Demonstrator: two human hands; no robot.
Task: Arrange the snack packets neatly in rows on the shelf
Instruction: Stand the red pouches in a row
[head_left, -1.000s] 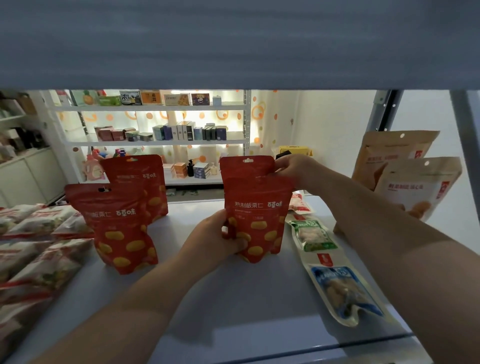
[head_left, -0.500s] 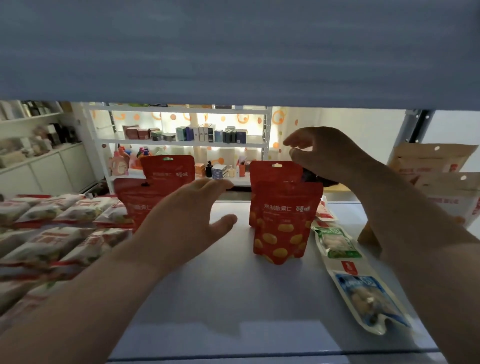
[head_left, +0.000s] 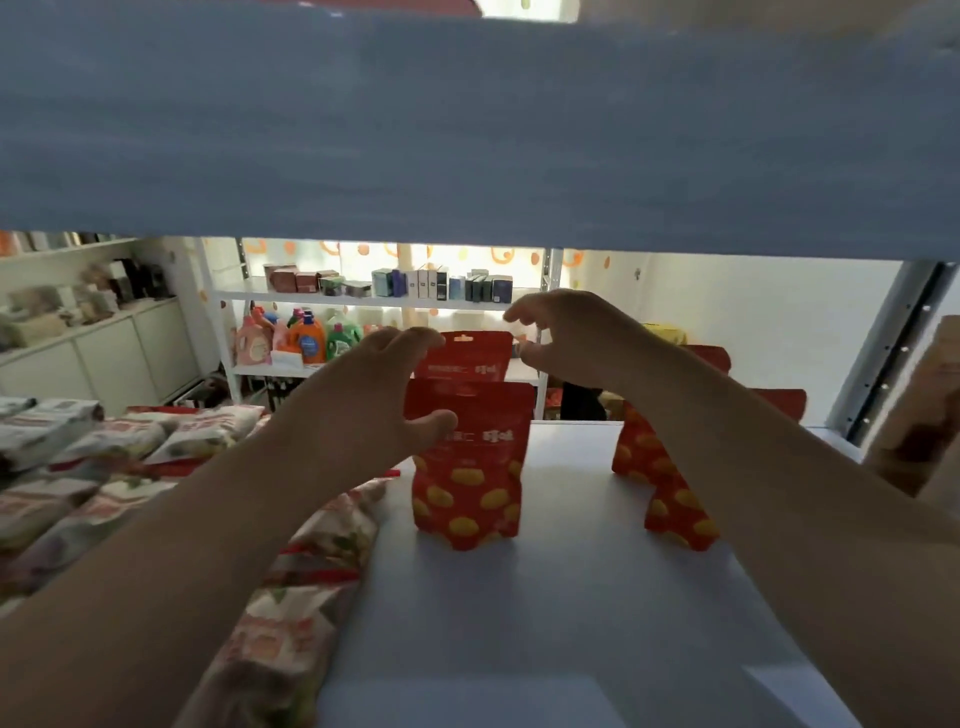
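Observation:
Two red snack pouches with yellow spots stand upright one behind the other on the white shelf (head_left: 519, 623): the front pouch (head_left: 467, 483) and the rear pouch (head_left: 467, 356). My left hand (head_left: 374, 410) hovers open just left of them, fingers spread, thumb in front of the front pouch. My right hand (head_left: 576, 338) is open above and right of the rear pouch, holding nothing. Another pair of red pouches (head_left: 670, 499) stands to the right, partly hidden behind my right forearm.
Flat white-and-red snack packets (head_left: 130, 467) lie in rows along the shelf's left side. A brown paper pouch (head_left: 919, 415) stands at the far right by the shelf upright. The upper shelf board (head_left: 467, 130) hangs low overhead. Background shelves hold boxes and detergent bottles.
Both hands let go of the right-hand pair of red pouches and moved left to the other pair. The view shifted left, so the flat packets on the right are out of sight.

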